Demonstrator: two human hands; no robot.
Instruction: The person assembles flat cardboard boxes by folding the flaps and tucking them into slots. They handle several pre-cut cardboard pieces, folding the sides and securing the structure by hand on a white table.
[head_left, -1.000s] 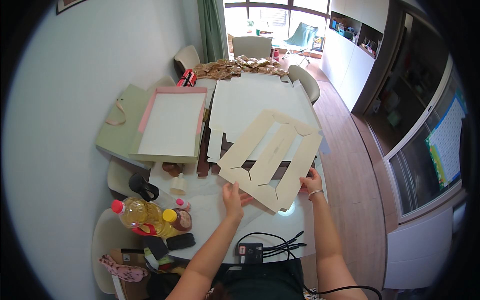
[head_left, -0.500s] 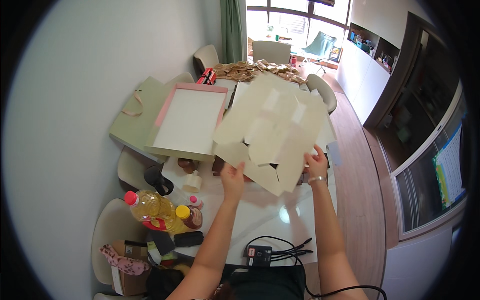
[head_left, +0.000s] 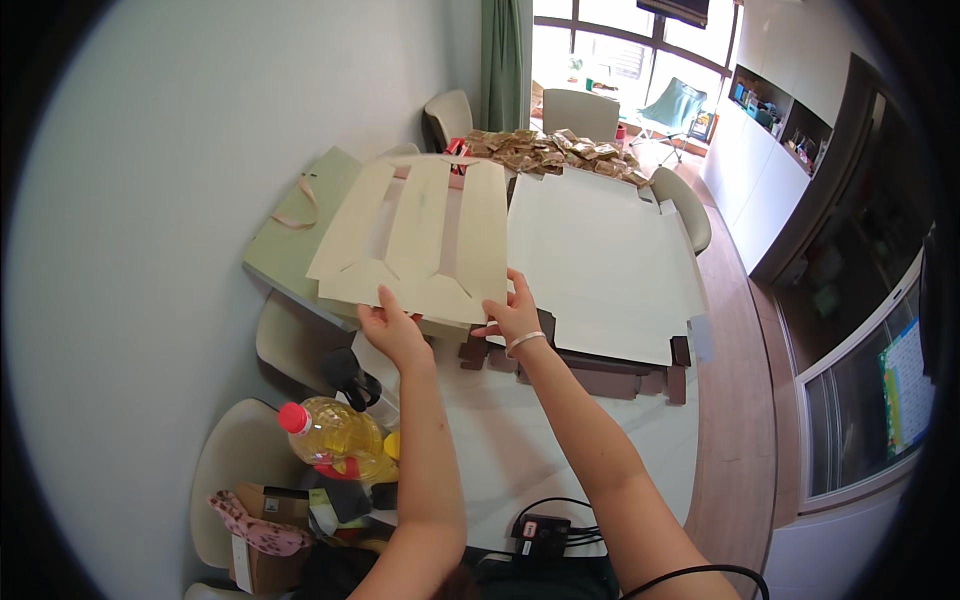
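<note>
A cream cardboard insert (head_left: pixel 415 230) with long slots and folded flaps lies over the shallow box (head_left: pixel 445 329), whose pink inside shows in strips through the slots. My left hand (head_left: pixel 398 332) grips the insert's near edge, thumb on top. At its near right corner, my right hand (head_left: pixel 515 312) pinches the edge between thumb and fingers. To the right, a large white flat card sheet (head_left: pixel 605 260) rests on dark brown folded cardboard (head_left: pixel 600 382). Most of the shallow box is hidden beneath the insert.
A pale green bag (head_left: pixel 300 225) leans at the left. Many brown packets (head_left: pixel 560 152) cover the table's far end. Near my left forearm stand an oil bottle (head_left: pixel 335 435) and a black-topped bottle (head_left: pixel 350 378). A black device with cables (head_left: pixel 543 535) lies by the near edge.
Both hands have carried the cream insert leftward from above the white sheet to the shallow box. The white sheet and brown cardboard are now uncovered. The view has shifted slightly.
</note>
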